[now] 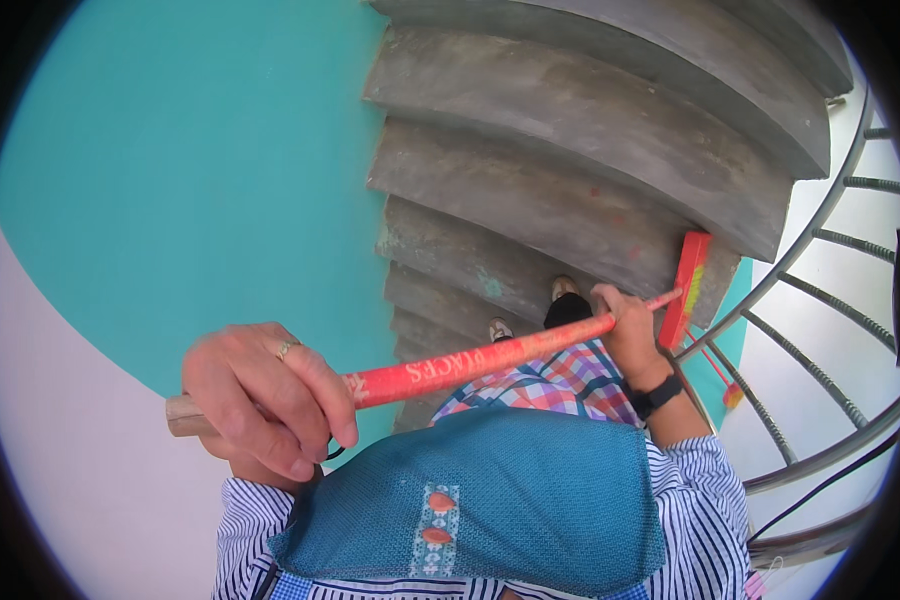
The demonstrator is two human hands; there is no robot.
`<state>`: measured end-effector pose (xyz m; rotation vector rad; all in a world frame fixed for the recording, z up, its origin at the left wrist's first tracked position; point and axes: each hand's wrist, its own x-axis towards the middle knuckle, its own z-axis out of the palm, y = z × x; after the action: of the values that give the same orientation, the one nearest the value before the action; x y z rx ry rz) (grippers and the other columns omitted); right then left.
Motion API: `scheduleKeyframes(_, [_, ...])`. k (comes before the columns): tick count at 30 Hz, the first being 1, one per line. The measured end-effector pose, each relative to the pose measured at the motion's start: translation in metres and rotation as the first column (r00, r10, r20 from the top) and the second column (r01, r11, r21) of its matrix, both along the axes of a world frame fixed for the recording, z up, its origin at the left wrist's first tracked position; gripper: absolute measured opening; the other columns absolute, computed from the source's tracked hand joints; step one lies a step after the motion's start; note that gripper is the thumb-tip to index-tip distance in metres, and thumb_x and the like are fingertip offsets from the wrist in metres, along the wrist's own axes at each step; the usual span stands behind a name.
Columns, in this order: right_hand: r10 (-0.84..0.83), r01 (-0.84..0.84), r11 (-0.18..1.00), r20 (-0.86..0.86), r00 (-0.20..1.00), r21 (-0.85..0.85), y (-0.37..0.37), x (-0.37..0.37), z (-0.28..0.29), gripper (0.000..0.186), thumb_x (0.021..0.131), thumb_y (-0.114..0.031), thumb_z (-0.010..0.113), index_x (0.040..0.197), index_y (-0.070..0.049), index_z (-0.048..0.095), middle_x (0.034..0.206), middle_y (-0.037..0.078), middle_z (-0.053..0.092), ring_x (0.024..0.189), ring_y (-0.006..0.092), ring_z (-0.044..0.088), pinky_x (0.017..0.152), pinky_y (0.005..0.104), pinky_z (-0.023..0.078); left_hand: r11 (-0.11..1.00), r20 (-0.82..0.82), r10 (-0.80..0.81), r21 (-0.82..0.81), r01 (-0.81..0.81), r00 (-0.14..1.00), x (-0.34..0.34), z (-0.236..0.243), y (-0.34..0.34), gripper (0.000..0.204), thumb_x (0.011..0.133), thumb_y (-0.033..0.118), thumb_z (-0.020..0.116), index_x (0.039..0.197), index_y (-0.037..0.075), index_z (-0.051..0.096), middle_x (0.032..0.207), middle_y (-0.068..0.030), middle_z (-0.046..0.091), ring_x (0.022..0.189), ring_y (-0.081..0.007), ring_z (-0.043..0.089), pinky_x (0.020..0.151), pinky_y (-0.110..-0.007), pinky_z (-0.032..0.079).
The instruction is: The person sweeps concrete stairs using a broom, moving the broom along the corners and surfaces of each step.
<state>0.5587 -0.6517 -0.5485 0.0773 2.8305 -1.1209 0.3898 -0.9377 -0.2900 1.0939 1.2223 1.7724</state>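
A broom with a red-wrapped handle [470, 366] slants across in front of me, its bare wooden end sticking out past my left hand [262, 395]. That hand, with a ring on one finger, is wrapped over the upper handle. Lower down, my right hand [628, 328] is closed round the handle near the broom head. The red broom head [686, 275], with yellow-green bristles along one side, is at the right end of a grey concrete step [530, 190], near the railing. Whether the bristles touch the step I cannot tell.
Curved concrete stairs run along a teal wall [200, 180] on the left. A metal railing [815, 225] with ribbed bars bends along the right. Beyond it shows a thin red stick with a red and yellow end [733, 396]. My shoes [564, 287] are on the steps below.
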Motion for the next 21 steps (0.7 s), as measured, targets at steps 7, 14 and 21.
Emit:
scheduleKeyframes(7, [0.386, -0.388, 0.92, -0.039, 0.922, -0.062, -0.064, -0.004, -0.012, 0.011, 0.077, -0.01, 0.06, 0.088, -0.009, 0.059, 0.069, 0.016, 0.062, 0.066, 0.0359, 0.061, 0.057, 0.0439, 0.046, 0.97, -0.199, 0.243, 0.043, -0.239, 0.95, 0.101, -0.001, -0.114, 0.014, 0.075, -0.007, 0.052, 0.066, 0.002, 0.059, 0.059, -0.0149, 0.062, 0.065, -0.0267, 0.064, 0.055, -0.028, 0.054])
scheduleKeyframes(14, [0.675, -0.698, 0.714, -0.213, 0.706, -0.054, -0.159, -0.061, -0.043, 0.011, 0.079, -0.013, 0.055, 0.087, -0.009, 0.06, 0.072, 0.016, 0.062, 0.073, 0.0381, 0.06, 0.063, 0.0461, 0.046, 0.587, -0.388, 0.756, 0.041, -0.809, 0.528, 0.264, -0.003, -0.131, 0.014, 0.079, -0.005, 0.05, 0.07, 0.002, 0.058, 0.056, -0.0135, 0.058, 0.062, -0.0281, 0.062, 0.046, -0.029, 0.052])
scheduleKeyframes(21, [0.825, -0.83, 0.546, -0.24, 0.512, 0.108, -0.211, -0.085, -0.067, 0.013, 0.079, -0.014, 0.055, 0.089, -0.011, 0.062, 0.078, 0.015, 0.064, 0.076, 0.0358, 0.061, 0.065, 0.0458, 0.047, 0.346, -0.448, 0.854, 0.104, -0.933, 0.267, 0.329, -0.053, -0.144, 0.014, 0.084, 0.004, 0.057, 0.07, 0.001, 0.058, 0.064, -0.0167, 0.061, 0.066, -0.0319, 0.062, 0.046, -0.034, 0.052])
